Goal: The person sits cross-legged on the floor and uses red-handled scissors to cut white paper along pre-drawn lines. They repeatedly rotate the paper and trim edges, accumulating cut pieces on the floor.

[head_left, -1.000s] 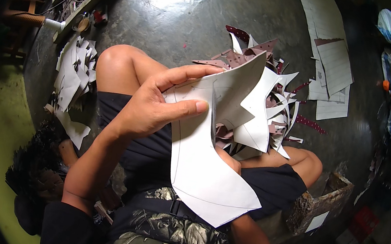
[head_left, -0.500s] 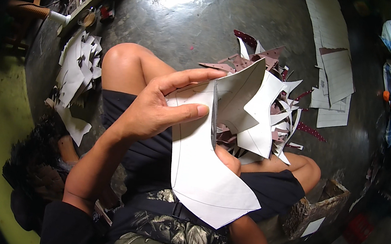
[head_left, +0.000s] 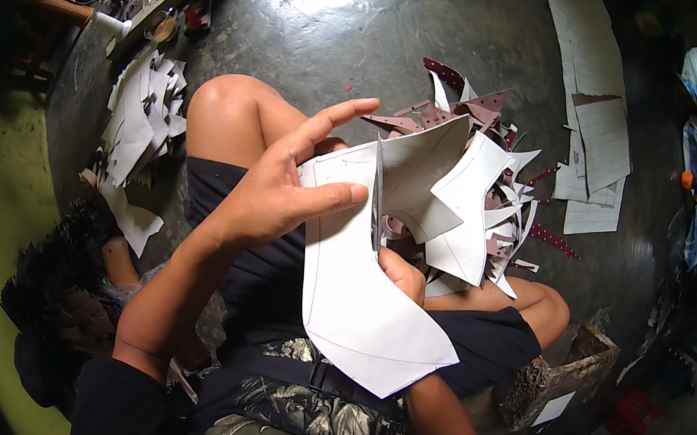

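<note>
My left hand [head_left: 282, 187] holds a large white paper sheet [head_left: 359, 303] by its upper left edge, thumb on top, fingers spread. Pencil outlines are drawn on the sheet. My right hand [head_left: 403, 273] sits mostly hidden behind the sheet and grips scissors [head_left: 377, 199], whose thin blades stand upright in a cut running down the sheet's upper part. The cut flap [head_left: 420, 178] leans to the right. I sit on the floor with bare knees bent.
A pile of white and maroon paper scraps [head_left: 495, 175] lies past my right knee. More white cut pieces [head_left: 141, 120] lie at the left. Flat white sheets [head_left: 595, 118] lie at the upper right. A worn wooden box [head_left: 561, 377] stands by my right thigh.
The sheet and both hands have shifted slightly; the scissor blades show more plainly in the cut, and the flap has opened further to the right.
</note>
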Tool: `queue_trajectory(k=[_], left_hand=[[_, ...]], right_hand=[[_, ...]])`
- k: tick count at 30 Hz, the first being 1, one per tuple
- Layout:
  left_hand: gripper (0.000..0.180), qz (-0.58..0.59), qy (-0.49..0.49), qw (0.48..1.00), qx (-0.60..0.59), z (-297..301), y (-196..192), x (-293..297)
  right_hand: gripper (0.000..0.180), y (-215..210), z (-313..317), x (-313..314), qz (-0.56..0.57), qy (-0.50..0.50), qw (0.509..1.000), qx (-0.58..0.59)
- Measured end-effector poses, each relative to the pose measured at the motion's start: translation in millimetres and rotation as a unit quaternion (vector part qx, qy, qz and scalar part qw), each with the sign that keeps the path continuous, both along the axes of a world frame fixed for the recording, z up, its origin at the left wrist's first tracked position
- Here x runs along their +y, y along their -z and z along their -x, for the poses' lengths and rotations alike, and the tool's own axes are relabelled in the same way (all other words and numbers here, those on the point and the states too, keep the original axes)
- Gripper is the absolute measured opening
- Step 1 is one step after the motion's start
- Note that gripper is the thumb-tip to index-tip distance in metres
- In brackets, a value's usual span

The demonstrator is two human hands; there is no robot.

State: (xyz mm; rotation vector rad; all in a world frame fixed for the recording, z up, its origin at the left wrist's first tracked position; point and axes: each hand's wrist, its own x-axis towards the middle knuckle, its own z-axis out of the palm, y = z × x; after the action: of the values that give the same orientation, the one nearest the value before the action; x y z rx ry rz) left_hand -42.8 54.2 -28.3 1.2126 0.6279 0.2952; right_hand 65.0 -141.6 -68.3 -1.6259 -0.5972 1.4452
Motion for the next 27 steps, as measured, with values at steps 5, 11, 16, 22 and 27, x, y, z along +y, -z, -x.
queue_trajectory(k=[5,11,16,22,27], left_hand=[[0.079,0.023,-0.028,0.999,0.032,7,14,5],[0.057,0.227,-0.135,0.964,-0.005,14,10,1],[0.027,0.339,-0.278,0.892,-0.108,1,13,-12],[0.029,0.308,-0.156,0.936,-0.071,-9,7,-58],[0.043,0.250,0.106,0.962,-0.027,-14,0,-52]], right_hand=[[0.026,22,5,12,0.016,0.029,0.999,0.015],[0.032,34,11,0,-0.032,0.204,0.884,0.419],[0.059,21,11,-4,-0.240,0.126,0.900,0.342],[0.051,-28,-20,-1,-0.194,0.333,0.903,0.188],[0.034,-52,-69,3,-0.139,0.254,0.949,0.129]])
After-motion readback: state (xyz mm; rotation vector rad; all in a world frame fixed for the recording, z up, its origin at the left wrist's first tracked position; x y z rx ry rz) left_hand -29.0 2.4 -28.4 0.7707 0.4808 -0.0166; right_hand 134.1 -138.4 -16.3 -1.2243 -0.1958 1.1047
